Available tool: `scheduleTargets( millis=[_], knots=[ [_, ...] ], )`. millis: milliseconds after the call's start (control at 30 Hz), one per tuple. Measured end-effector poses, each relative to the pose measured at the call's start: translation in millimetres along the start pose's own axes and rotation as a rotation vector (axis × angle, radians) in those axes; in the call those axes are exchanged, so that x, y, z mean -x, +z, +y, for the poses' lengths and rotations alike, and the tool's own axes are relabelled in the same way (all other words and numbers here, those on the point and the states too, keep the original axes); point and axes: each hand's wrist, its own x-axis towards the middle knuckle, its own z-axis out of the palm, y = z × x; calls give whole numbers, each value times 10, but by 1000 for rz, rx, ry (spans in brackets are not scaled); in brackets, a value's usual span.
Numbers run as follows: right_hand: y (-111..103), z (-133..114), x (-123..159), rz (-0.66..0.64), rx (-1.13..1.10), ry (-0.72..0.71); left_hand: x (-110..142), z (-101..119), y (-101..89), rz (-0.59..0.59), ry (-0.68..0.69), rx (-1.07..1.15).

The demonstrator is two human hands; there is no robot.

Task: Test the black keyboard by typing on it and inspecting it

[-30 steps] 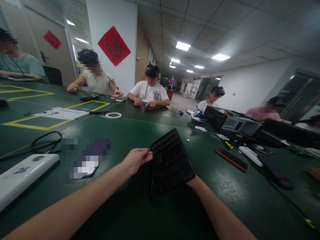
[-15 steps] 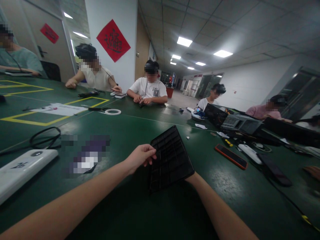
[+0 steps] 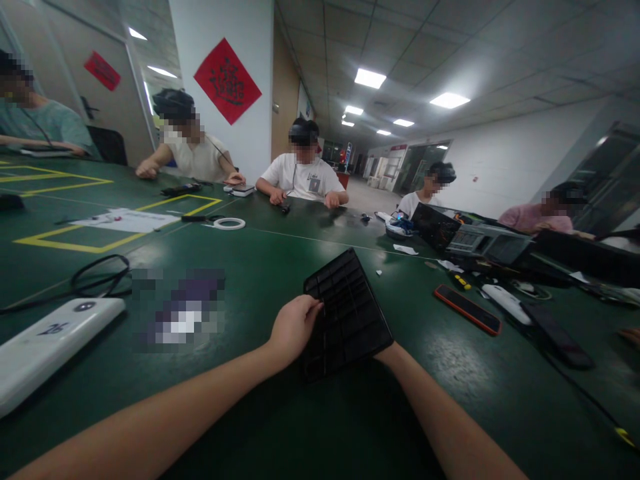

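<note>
A black plastic grid tray [image 3: 350,303] is tilted up on its near edge above the green table [image 3: 280,260]. My left hand [image 3: 295,325] grips the tray's left edge, fingers curled over it. My right hand is hidden behind the tray's lower right corner; only the forearm [image 3: 430,407] shows, leading up to it.
A white box [image 3: 50,340] and a black cable loop [image 3: 100,277] lie at the left. A red-cased phone [image 3: 467,309], a white device [image 3: 505,303] and dark electronics [image 3: 480,243] sit to the right. Several people sit along the far side. Yellow tape [image 3: 75,245] marks the table.
My left hand has slid from the tray's upper left corner down along its left edge and closed on it. The tray has stayed tilted in about the same place.
</note>
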Motion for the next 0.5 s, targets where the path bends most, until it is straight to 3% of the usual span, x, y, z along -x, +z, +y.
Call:
scheduleTargets(
  millis=[233, 367, 500],
  knots=[
    [0, 62, -26, -2, -44, 55, -18, 9, -142, -158, 171, -80],
    [10, 86, -36, 7, -40, 54, -168, 39, -291, -301, 164, -72],
    [5, 89, -41, 13, -8, 24, -223, 79, -300, -304, 120, -205]
  ],
)
